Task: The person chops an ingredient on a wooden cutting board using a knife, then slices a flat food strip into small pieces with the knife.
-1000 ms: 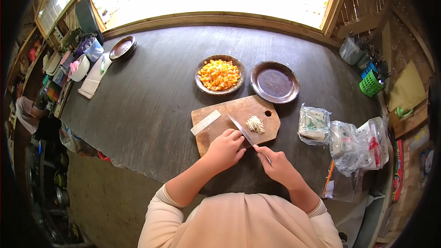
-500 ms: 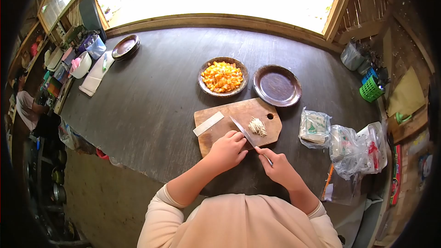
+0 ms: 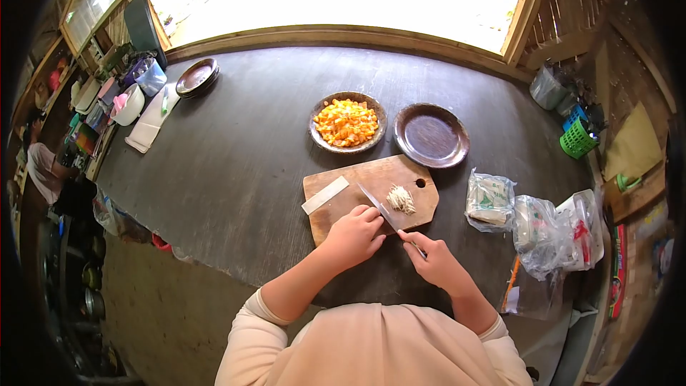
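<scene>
My right hand [image 3: 432, 261] grips a knife [image 3: 382, 207] by its handle, with the blade slanting up and left over a wooden cutting board [image 3: 371, 170]. Against the blade's left side, my left hand [image 3: 355, 236] rests on the board with curled fingers; what they hold, if anything, is hidden. A small heap of thin pale shreds [image 3: 401, 200] lies to the right of the blade. On the board's left part is a flat whitish strip [image 3: 325, 195].
Beyond the board stand a dark bowl [image 3: 313, 132] of chopped orange pieces [image 3: 347, 123] and a dark plate [image 3: 431, 135]. Plastic-wrapped packs [image 3: 490, 200] lie at right, near a green basket [image 3: 577, 144]. Stacked plates [image 3: 196, 77] sit far left. Another person [image 3: 44, 171] is at the left edge.
The view has shifted very slightly. Both hands and the knife keep nearly the same place on the board.
</scene>
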Available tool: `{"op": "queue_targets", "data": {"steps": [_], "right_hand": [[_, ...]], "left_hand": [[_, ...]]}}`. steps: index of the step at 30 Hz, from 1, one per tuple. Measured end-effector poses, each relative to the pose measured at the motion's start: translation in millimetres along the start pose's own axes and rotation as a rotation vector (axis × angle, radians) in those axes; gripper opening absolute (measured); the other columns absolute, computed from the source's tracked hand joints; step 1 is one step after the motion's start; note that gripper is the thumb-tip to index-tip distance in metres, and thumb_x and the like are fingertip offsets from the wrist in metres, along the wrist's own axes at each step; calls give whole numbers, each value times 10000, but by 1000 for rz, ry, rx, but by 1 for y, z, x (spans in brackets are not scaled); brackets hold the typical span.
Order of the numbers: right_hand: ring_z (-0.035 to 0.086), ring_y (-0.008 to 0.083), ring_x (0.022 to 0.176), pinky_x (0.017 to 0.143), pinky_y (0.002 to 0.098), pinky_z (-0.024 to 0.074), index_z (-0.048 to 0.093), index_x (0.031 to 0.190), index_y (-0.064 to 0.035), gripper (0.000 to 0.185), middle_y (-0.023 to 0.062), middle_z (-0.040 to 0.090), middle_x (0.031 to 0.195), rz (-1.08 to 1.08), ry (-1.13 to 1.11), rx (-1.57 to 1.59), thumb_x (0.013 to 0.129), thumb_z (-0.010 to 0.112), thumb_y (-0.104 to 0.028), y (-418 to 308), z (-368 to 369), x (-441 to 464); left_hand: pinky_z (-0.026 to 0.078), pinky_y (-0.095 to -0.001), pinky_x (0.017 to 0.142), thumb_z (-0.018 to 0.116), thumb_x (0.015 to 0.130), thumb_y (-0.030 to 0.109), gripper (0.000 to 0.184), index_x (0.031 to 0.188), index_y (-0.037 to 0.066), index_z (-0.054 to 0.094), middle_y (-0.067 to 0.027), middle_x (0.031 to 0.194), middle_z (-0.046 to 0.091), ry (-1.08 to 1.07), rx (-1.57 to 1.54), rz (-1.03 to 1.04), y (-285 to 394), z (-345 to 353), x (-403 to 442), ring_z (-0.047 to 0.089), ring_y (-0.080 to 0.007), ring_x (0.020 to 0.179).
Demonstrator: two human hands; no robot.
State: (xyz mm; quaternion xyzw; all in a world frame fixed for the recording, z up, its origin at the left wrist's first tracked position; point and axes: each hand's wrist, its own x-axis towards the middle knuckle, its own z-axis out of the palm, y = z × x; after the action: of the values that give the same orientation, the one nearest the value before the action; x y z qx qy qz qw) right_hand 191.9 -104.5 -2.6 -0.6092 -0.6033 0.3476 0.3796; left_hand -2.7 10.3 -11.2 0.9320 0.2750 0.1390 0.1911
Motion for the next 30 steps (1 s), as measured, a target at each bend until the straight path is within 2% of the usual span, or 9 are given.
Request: {"op": "queue_targets", "data": {"steps": [3,10,12,13,15,22,24,27,30], "right_hand": [[676,411,765,626,386,512,639,1214,-58,267,269,659,859,-65,31,10,950,607,-88,7,4,0],[672,417,782,627,389,513,637,1219,-55,272,260,665,875,-23,26,-5,951,607,-88,2,4,3],[719,351,869,706,335,538,643,1215,-28,268,234,696,959,-1,8,-17,957,609,-92,-1,1,1],[719,351,869,706,335,538,643,1215,-28,268,234,696,959,-5,5,-17,957,609,-92,1,1,1],[668,423,813,647,387,521,638,1222,-57,275,258,673,916,-57,22,13,951,611,-93,7,3,2],[687,403,842,674,378,527,646,1213,-57,264,263,674,938,-48,56,-12,956,602,-97,2,7,4],[697,362,974,767,347,540,653,1203,-29,257,245,690,1010,72,-14,-13,960,600,-91,-5,1,2],[680,412,858,687,396,534,650,1198,-54,251,259,679,937,-28,25,2,956,607,-106,2,3,0],[679,412,859,690,399,536,648,1201,-57,253,256,679,946,-34,21,22,956,607,-106,9,3,3]], "left_hand": [[472,-394,997,665,887,267,369,1128,-12,652,-133,1189,619,7,7,4,0,1,0,547,-316,1180],[473,-394,994,666,885,263,371,1141,-5,646,-128,1190,618,21,-9,-16,1,2,0,546,-316,1180],[475,-394,992,668,885,262,369,1142,-3,647,-127,1190,619,12,-4,-8,0,1,0,546,-315,1180],[478,-394,989,669,885,261,367,1142,0,647,-125,1189,619,0,-2,1,-1,1,0,546,-314,1180],[480,-395,988,670,886,261,365,1141,1,648,-125,1189,620,4,-3,-3,-1,1,0,546,-313,1182],[480,-397,989,672,889,262,362,1141,4,649,-127,1190,622,30,-5,-1,0,2,-1,550,-314,1178],[481,-397,988,671,890,263,363,1142,3,650,-128,1188,623,16,1,-1,1,1,0,551,-315,1177],[481,-397,987,670,891,262,359,1139,3,653,-130,1185,625,12,-1,-4,1,-1,-1,552,-316,1176],[481,-397,985,670,891,260,350,1130,4,658,-132,1182,626,20,-7,1,0,0,0,552,-317,1177]]}}
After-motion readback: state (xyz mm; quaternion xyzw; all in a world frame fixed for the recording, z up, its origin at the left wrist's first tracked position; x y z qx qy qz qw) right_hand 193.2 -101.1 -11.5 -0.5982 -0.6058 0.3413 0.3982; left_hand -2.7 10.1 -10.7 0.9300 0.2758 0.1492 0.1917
